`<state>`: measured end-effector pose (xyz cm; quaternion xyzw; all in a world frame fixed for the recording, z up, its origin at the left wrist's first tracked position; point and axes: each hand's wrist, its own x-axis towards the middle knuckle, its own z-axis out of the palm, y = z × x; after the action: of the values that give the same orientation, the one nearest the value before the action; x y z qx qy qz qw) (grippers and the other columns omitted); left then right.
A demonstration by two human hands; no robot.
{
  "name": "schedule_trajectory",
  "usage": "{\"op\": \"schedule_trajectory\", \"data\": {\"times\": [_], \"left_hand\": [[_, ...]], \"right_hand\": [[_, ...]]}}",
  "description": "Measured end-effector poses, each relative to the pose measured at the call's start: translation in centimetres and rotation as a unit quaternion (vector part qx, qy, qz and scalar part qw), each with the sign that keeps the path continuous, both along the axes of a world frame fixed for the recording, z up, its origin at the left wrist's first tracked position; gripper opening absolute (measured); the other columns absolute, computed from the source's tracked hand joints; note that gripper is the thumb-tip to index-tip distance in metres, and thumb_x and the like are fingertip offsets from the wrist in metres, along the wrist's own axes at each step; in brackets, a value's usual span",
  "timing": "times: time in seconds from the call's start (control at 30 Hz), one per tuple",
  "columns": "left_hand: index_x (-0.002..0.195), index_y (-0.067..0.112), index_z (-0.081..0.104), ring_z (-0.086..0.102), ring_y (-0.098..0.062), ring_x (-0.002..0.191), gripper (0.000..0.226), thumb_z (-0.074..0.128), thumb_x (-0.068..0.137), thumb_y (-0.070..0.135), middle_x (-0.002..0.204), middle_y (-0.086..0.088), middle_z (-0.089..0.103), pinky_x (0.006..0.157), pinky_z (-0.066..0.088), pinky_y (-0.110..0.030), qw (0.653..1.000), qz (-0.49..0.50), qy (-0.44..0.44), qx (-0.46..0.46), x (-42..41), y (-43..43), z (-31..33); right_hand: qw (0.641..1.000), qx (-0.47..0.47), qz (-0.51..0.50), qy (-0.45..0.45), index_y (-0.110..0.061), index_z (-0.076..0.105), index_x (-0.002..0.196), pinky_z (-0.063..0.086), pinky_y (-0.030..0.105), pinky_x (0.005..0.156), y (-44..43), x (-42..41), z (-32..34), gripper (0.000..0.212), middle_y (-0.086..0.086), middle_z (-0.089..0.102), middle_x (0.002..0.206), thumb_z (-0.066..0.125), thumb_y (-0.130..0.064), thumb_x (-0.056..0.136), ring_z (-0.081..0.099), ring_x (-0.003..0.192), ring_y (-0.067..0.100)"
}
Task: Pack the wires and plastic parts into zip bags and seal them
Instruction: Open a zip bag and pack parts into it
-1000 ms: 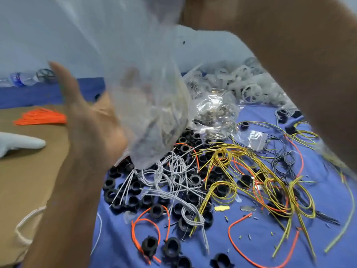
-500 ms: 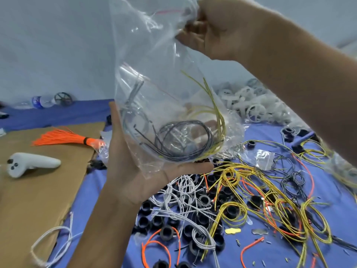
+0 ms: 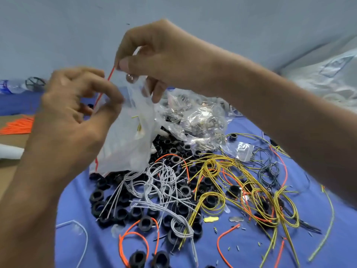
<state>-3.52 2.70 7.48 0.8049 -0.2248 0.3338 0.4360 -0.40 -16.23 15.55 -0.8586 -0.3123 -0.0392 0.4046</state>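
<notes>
I hold a clear zip bag [image 3: 125,144] with a red zip line in the air over the blue cloth. My right hand [image 3: 154,57] pinches the bag's top edge at its upper end. My left hand [image 3: 77,105] pinches the same zip edge lower down and to the left. A bit of yellow wire shows faintly through the plastic. Below the bag lie black plastic rings [image 3: 119,211], grey wires [image 3: 160,188], yellow wires [image 3: 241,182] and orange wires [image 3: 133,236], all tangled together.
A filled clear bag [image 3: 201,120] and a small zip bag [image 3: 241,151] lie behind the pile. White plastic parts [image 3: 336,97] are at the far right. Brown cardboard [image 3: 11,140] with an orange bundle [image 3: 17,124] lies left, a water bottle [image 3: 11,87] beyond it.
The bag was held up by my right hand and cupped from below by my left. Now it hangs lower, and both hands pinch its zip edge.
</notes>
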Motion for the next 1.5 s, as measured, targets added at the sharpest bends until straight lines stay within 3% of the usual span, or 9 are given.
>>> {"op": "schedule_trajectory", "data": {"times": [0.07,0.27,0.43,0.53,0.83,1.0,1.23,1.4,1.5], "left_hand": [[0.092,0.051,0.068,0.059,-0.009,0.113,0.016,0.058,0.087,0.040,0.123,0.014,0.058,0.090,0.052,-0.044,0.997,0.007,0.040,0.067,0.2,0.8,-0.7],[0.109,0.051,0.070,0.061,-0.002,0.053,0.030,0.061,0.085,0.034,0.077,0.025,0.070,0.039,0.040,-0.010,0.991,-0.003,0.135,-0.001,-0.1,0.2,-1.2],[0.115,0.053,0.067,0.068,-0.009,0.057,0.042,0.071,0.087,0.022,0.086,0.018,0.074,0.052,0.054,-0.019,0.985,-0.061,0.162,-0.024,-0.2,-1.1,-1.4],[0.108,0.055,0.069,0.065,-0.011,0.053,0.033,0.067,0.082,0.034,0.075,-0.010,0.073,0.067,0.062,-0.045,0.984,-0.055,0.163,-0.036,-0.1,-1.1,-1.6],[0.120,0.054,0.063,0.051,-0.037,0.053,0.036,0.062,0.086,0.044,0.096,-0.026,0.069,0.060,0.058,-0.061,0.981,-0.072,0.179,-0.022,0.6,-1.1,-2.2],[0.118,0.059,0.061,0.061,-0.035,0.054,0.035,0.060,0.086,0.046,0.055,-0.006,0.058,0.051,0.052,-0.046,0.982,-0.060,0.176,-0.011,0.3,-0.9,-2.1],[0.119,0.059,0.060,0.053,-0.041,0.055,0.036,0.060,0.086,0.043,0.084,-0.020,0.069,0.053,0.056,-0.050,0.982,-0.064,0.179,-0.018,-0.2,-1.8,-1.7],[0.123,0.058,0.059,0.064,-0.035,0.060,0.042,0.061,0.084,0.042,0.101,0.009,0.074,0.058,0.060,-0.049,0.983,-0.076,0.164,-0.020,-0.2,-2.0,-1.7],[0.121,0.059,0.059,0.071,-0.016,0.063,0.043,0.061,0.080,0.046,0.115,0.024,0.069,0.046,0.053,-0.033,0.985,-0.074,0.154,-0.038,0.0,-1.9,-1.8]], "right_hand": [[1.000,0.009,0.009,0.014,0.000,0.066,0.106,0.057,0.032,0.054,-0.6,0.3,-0.3,0.015,0.012,0.064,0.084,0.058,-0.010,0.097,0.062,0.057,0.022],[0.981,0.144,-0.051,0.117,-0.010,0.064,0.099,0.051,0.029,0.048,-3.5,2.5,-3.4,0.018,0.009,0.066,0.088,0.054,-0.025,0.101,0.062,0.063,0.020],[0.950,-0.285,-0.104,0.068,-0.008,0.068,0.111,0.053,0.021,0.070,-5.2,5.0,-12.9,0.026,0.007,0.071,0.103,0.049,-0.023,0.102,0.067,0.086,0.018],[0.918,-0.369,-0.098,0.107,-0.014,0.069,0.119,0.051,0.030,0.085,-5.2,5.2,-16.6,0.030,0.005,0.070,0.117,0.047,-0.026,0.102,0.063,0.097,0.021],[0.934,-0.314,-0.106,0.130,-0.011,0.069,0.112,0.041,0.028,0.077,-6.3,5.1,-16.6,0.030,0.005,0.070,0.108,0.046,-0.027,0.103,0.058,0.083,0.017],[0.974,-0.131,-0.129,0.130,-0.028,0.072,0.100,0.047,0.027,0.066,-8.7,3.3,-10.0,0.018,-0.008,0.071,0.081,0.054,-0.030,0.100,0.058,0.066,0.011],[0.975,0.203,0.042,0.077,-0.014,0.076,0.108,0.048,0.024,0.066,-10.1,-2.4,0.6,0.025,0.004,0.074,0.104,0.058,-0.026,0.094,0.060,0.083,0.015],[0.996,-0.035,0.081,0.027,-0.015,0.074,0.110,0.046,0.022,0.066,-6.7,-3.5,0.2,0.022,0.004,0.074,0.100,0.055,-0.019,0.101,0.057,0.080,0.005],[0.999,-0.012,0.035,0.020,-0.016,0.073,0.110,0.047,0.022,0.062,-7.7,-1.6,-0.2,0.019,0.010,0.073,0.101,0.059,-0.013,0.098,0.058,0.080,0.007]]}}
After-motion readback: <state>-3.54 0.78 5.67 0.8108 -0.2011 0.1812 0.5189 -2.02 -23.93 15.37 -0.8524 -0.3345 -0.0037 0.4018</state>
